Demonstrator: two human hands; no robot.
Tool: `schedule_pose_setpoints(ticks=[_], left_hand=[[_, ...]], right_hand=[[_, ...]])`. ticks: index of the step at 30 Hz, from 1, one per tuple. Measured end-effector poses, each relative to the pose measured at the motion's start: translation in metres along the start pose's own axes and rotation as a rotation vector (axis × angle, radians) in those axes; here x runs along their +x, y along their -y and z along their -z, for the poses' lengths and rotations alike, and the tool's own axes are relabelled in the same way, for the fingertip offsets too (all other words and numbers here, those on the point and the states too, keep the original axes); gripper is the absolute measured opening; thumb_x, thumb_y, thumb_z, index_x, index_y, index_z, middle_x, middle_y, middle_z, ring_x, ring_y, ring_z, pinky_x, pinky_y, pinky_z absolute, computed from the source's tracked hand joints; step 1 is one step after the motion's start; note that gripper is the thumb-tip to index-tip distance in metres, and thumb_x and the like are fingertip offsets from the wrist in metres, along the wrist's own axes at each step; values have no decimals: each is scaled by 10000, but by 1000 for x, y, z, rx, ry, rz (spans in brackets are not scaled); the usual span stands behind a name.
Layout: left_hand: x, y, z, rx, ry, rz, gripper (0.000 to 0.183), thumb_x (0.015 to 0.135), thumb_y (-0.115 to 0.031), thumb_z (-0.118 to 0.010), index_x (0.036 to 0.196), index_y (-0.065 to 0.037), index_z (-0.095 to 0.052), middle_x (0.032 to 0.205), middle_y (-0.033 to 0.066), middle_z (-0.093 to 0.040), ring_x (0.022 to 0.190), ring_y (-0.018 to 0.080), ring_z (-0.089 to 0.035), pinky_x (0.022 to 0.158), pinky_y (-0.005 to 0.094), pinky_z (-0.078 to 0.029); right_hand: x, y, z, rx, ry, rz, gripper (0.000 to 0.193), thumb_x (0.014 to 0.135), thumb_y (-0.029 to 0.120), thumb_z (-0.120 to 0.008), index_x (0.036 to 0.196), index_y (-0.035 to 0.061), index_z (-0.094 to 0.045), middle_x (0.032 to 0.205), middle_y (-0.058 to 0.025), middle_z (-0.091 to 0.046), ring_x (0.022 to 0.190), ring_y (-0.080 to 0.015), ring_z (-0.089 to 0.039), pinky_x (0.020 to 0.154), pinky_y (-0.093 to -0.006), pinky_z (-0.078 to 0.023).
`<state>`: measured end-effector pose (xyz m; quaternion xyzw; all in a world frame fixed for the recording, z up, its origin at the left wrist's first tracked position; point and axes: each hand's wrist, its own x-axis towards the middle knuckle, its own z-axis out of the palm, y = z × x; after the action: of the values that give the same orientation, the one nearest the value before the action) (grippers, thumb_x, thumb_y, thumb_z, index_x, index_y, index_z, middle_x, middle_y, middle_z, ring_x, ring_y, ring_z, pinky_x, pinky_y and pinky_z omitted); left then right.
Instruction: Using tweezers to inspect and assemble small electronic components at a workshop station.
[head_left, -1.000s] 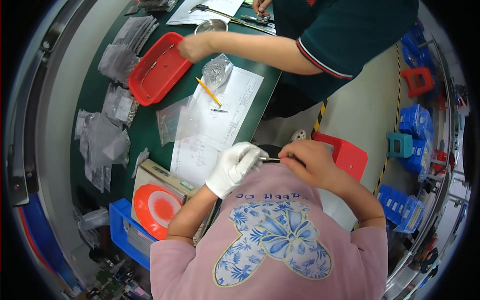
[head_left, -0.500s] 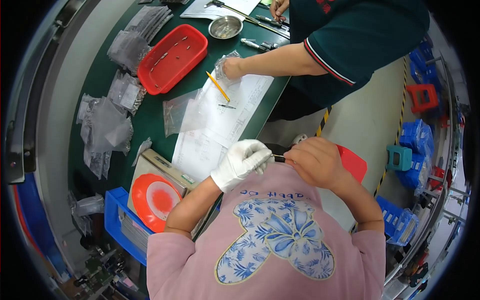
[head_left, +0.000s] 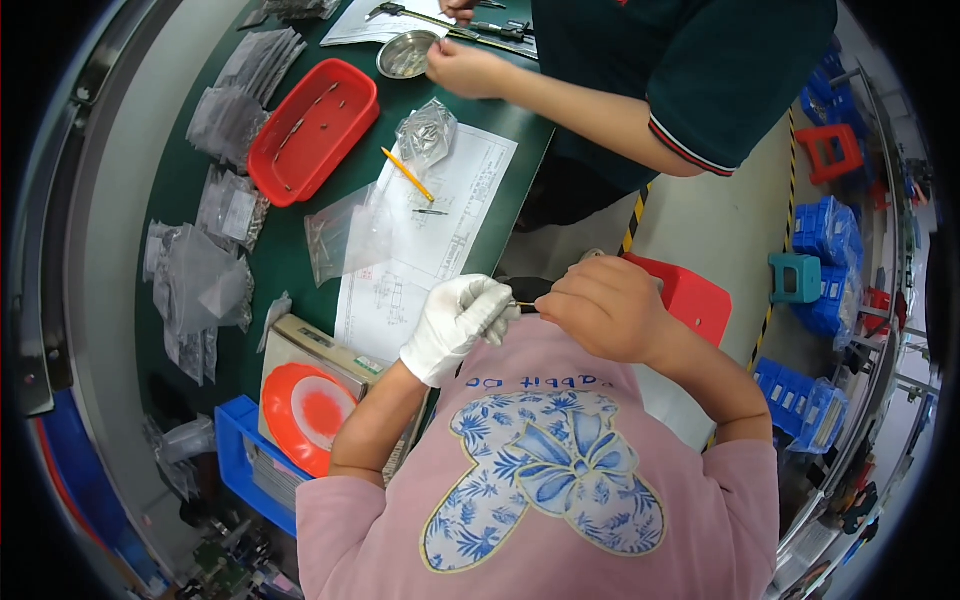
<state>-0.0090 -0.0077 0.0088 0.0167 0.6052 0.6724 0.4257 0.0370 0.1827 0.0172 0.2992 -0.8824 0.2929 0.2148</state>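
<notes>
My left hand [head_left: 455,325], in a white glove, is closed in a pinch in front of my chest. My bare right hand [head_left: 605,308] faces it with curled fingers. Between the fingertips shows a short thin rod [head_left: 524,305], partly dark with a brassy glint; its ends are hidden in both hands. Its exact kind is too small to make out. Beyond the gloved hand, printed drawing sheets [head_left: 395,297] lie on the green table, with a yellow pencil [head_left: 408,175], a small thin metal piece [head_left: 430,212] and a clear plastic bag [head_left: 345,240] on them.
A co-worker's hand [head_left: 465,70] is beside a round metal dish [head_left: 383,63]. Nearby stand a red tray [head_left: 262,160] with small parts, bagged parts [head_left: 425,132] and a caliper [head_left: 425,17]. A scale with a red plate [head_left: 285,405] and a blue bin [head_left: 228,432] sit at left.
The co-worker's hand has left the bag of parts and moved to the metal dish. My hands stay together; less of the dark rod shows between them. The view has shifted slightly.
</notes>
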Motion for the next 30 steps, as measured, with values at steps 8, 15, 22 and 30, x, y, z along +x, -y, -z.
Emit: schedule_pose_setpoints(ticks=[8, 15, 22, 30], left_hand=[[1, 13, -1, 565, -59, -620, 89, 793, -42, -520, 730, 10, -555, 645, 48, -543, 551, 100, -508, 517, 217, -421], [-1, 6, -1, 24, 100, -98, 310, 869, -225, -416, 682, 3, -510, 627, 44, -509, 533, 86, -470, 516, 205, -396], [0, 10, -1, 297, -28, -381, 179, 809, -103, -471, 660, -12, -510, 613, 53, -477, 527, 127, -460, 502, 241, -373], [2, 1, -2, 647, -86, -732, 84, 731, -4, -510, 651, -27, -498, 617, 85, -481, 544, 234, -474, 516, 293, -383]], right_hand=[[6, 5, 9, 1206, 153, -1171, 56, 746, 69, -552, 781, 26, -549, 656, -69, -556, 560, -153, -543, 491, -245, -405], [-1, 5, 4, -10, 6, -12, 102, 696, 88, -577, 787, 51, -555, 692, -54, -547, 613, -202, -536, 524, -285, -421], [2, 16, 3, 332, 30, -382, 61, 739, 87, -561, 784, 48, -549, 641, -46, -535, 562, -161, -536, 502, -242, -416], [4, 7, 4, 1435, 143, -1366, 167, 837, 145, -483, 882, -11, -523, 691, -66, -553, 605, -124, -567, 524, -204, -456]])
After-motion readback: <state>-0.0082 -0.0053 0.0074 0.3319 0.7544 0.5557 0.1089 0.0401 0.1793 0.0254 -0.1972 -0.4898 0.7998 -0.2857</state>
